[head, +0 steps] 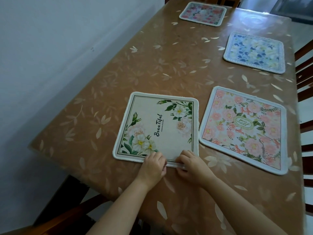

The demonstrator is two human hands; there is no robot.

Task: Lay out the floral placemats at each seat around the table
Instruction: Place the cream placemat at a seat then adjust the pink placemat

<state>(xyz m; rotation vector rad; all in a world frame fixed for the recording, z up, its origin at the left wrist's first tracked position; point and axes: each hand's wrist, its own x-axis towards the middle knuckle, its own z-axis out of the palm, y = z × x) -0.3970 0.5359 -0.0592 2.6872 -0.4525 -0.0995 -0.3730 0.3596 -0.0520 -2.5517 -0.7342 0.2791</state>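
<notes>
A cream placemat [159, 122] with white flowers and the word "Beautiful" lies flat near the table's front left. Both hands pinch its near edge: my left hand [153, 166] and my right hand [191, 164] sit side by side, fingers curled over the white border. To its right lies a pink floral placemat [243, 128]. Farther back on the right side rests a blue and white floral placemat [254, 52]. A pink and red floral placemat [203, 13] sits at the far end.
The table [152, 61] wears a brown cloth with pale leaf print. A white wall runs along its left side. Wooden chair backs [304, 92] stand along the right edge, and another chair [59, 216] is at the near left corner.
</notes>
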